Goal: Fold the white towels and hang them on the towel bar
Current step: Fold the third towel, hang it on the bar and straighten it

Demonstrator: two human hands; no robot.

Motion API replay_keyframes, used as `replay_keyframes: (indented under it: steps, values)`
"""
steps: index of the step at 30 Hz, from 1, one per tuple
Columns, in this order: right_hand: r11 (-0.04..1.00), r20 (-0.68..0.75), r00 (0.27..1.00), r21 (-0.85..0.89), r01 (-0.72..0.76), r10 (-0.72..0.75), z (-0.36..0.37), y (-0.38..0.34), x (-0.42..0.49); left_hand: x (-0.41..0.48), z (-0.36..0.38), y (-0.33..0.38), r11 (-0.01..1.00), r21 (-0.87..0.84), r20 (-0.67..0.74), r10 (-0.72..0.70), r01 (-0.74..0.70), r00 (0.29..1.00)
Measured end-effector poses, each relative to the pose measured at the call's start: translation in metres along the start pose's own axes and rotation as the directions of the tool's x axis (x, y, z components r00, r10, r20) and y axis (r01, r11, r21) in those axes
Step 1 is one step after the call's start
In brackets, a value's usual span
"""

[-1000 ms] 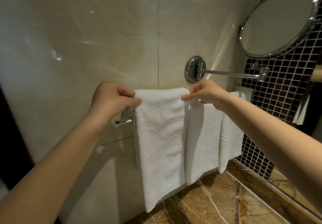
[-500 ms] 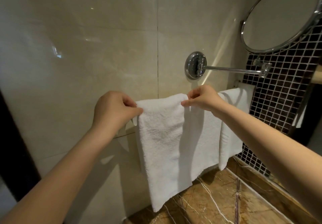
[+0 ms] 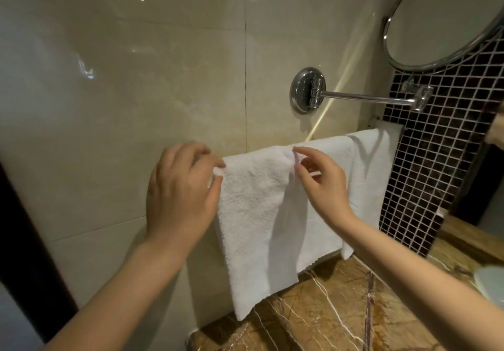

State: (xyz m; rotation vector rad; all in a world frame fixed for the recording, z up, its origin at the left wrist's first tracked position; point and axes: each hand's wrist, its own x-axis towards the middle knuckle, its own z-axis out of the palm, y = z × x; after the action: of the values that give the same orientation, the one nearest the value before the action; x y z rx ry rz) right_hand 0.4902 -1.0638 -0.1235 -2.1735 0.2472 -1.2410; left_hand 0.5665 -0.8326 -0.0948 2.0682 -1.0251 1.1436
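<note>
White towel (image 3: 253,214) between the hands (image 3: 180,195) (image 3: 324,187)

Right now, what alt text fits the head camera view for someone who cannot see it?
A left hand and a right hand touch the top edge of a folded white towel hanging against a tiled wall, with more white towels beside it. A round mirror hangs above a marble counter.

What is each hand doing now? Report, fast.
Left hand: open, fingertips at the front towel's left corner.
Right hand: open, fingertips at its top edge.
</note>
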Motion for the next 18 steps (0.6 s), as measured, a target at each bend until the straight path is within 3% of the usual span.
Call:
replay_keyframes:
  steps: [3, 6, 11, 15, 18]
  values:
    - [0.969, -0.060, 0.979, 0.166, -0.184, 0.196, 0.016, 0.004, -0.025, -0.039, 0.005, 0.010, 0.946, -0.251, -0.076, -0.229, 0.203, 0.970]
    - [0.914, 0.103, 0.948, 0.254, -0.317, 0.301, 0.024, 0.013, -0.027, -0.061, 0.031, -0.002, 0.854, -0.325, 0.079, -0.403, 0.406, 0.912]
    - [0.922, 0.212, 0.960, 0.302, -0.241, 0.182, 0.025, 0.024, -0.018, -0.050, 0.057, -0.016, 0.701, -0.488, 0.361, -0.380, 0.520, 0.852]
    - [0.850, 0.274, 0.944, 0.437, -0.293, 0.185, 0.027, 0.024, -0.012, -0.034, 0.056, -0.009, 0.563, -0.630, 0.397, -0.359, 0.535, 0.845]
    - [0.727, 0.331, 0.910, 0.557, -0.401, 0.248, 0.029, 0.024, -0.007, -0.037, 0.062, -0.012, 0.520, -0.674, 0.343, -0.407, 0.524, 0.846]
